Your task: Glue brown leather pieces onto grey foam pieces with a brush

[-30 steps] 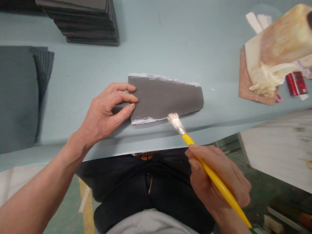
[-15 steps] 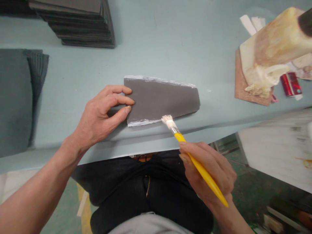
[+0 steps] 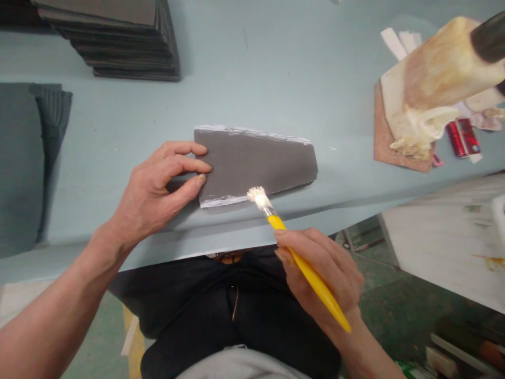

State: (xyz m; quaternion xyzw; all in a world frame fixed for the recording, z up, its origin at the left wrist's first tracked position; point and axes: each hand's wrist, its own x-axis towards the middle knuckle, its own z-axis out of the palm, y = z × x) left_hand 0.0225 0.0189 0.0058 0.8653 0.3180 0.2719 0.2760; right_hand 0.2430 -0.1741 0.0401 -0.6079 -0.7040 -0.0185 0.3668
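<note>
2 bare hands are meeting at 1 dark grey tapered piece (image 3: 256,160), which is lying near the front edge of the pale blue table (image 3: 276,79). The left hand (image 3: 158,187) is half open, its fingertips resting on the wide end. The right hand (image 3: 321,263) is gripping a yellow-handled brush (image 3: 313,279), whose bristles are touching the near edge where 1 white streak is ending; a 2nd streak is lining the far edge. At right, a red can (image 3: 464,138) is showing a small bluish mark, too blurred for me to read. The stained container (image 3: 437,63) beside it is leaning, its black end running out of view. The grey stack (image 3: 134,52) and the dark sheets (image 3: 19,163), both at left, are getting cut off too. The right palm is hiding from me.
</note>
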